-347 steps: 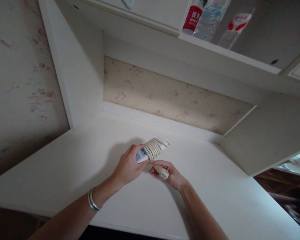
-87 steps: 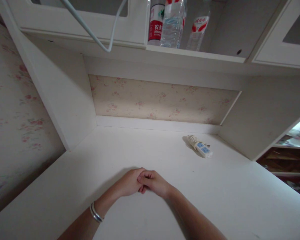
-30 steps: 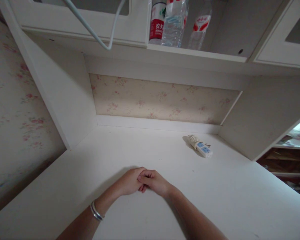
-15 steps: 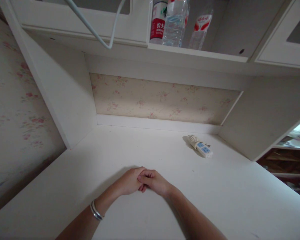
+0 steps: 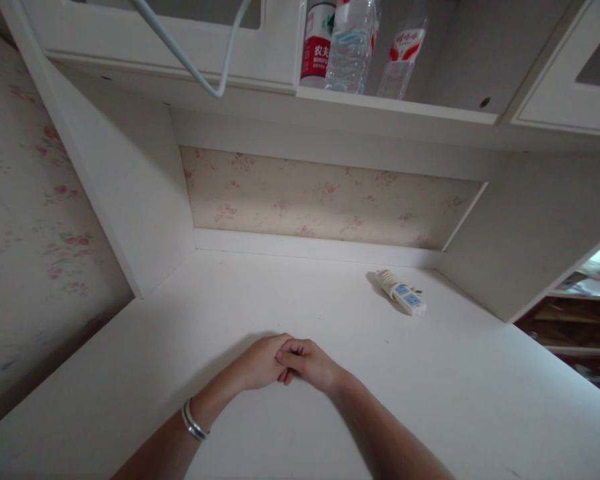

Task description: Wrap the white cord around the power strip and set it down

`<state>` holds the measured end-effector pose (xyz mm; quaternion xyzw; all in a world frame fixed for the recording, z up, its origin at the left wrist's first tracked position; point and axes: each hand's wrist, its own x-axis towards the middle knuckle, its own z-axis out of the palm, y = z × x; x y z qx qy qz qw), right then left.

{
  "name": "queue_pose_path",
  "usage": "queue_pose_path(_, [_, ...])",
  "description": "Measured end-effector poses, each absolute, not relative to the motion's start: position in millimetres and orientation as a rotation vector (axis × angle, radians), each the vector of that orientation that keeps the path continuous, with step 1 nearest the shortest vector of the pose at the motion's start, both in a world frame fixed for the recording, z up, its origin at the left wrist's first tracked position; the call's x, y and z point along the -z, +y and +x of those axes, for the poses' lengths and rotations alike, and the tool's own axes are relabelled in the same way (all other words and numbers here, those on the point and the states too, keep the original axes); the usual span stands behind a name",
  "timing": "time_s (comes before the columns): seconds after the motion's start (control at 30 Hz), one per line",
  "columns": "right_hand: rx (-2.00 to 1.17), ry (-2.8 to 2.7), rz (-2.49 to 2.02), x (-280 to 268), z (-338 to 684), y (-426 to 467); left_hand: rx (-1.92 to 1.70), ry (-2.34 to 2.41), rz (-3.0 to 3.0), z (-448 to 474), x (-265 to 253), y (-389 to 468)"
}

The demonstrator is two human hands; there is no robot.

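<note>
Power strip [image 5: 405, 296] lies on the white desktop [image 5: 280, 293], toward its far right corner, well apart from both of my hands. Its beige cord [image 5: 390, 283] is wound around the far end, two blue socket faces [image 5: 407, 295] show on the near end, and what looks like the plug [image 5: 418, 291] juts from the side facing the right panel.

My left hand [image 5: 263, 362] and right hand [image 5: 314, 364] are together, each curled closed into a single clasp, so what they touch is each other. My right thumb lies across my left hand at the knuckles, and a few fingertips show below the join; most of the fingers are tucked out of sight, and I cannot tell exactly how they interlock. The clasp is low over the desktop, near the middle of the view, and appears to rest on it.

My forearms reach in from the lower left and lower right and converge at the hands, backs of both hands turned mostly upward. Silver bangles [image 5: 195, 421] circle my left wrist. Above, plastic bottles [image 5: 349, 50] stand in the open cabinet compartment, over the strip of floral wallpaper [image 5: 325, 197] behind the desktop.
</note>
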<state>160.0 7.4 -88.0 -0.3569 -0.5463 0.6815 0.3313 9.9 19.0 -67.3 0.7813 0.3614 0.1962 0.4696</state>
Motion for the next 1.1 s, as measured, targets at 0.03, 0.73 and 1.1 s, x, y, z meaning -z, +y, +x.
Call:
queue_pose_path(0.03, [-1.780,-1.431,-0.931,88,160,7,-0.481,0.880,1.913,10,68,19])
queue_pose_path(0.73, [-0.749,-1.445,-1.604,44,292,61,-0.469,1.029,2.170,7,72,22])
queue_pose_path(1.1, [0.124,-1.316,-2.665,61,439,70,-0.466,1.021,2.237,8,70,21])
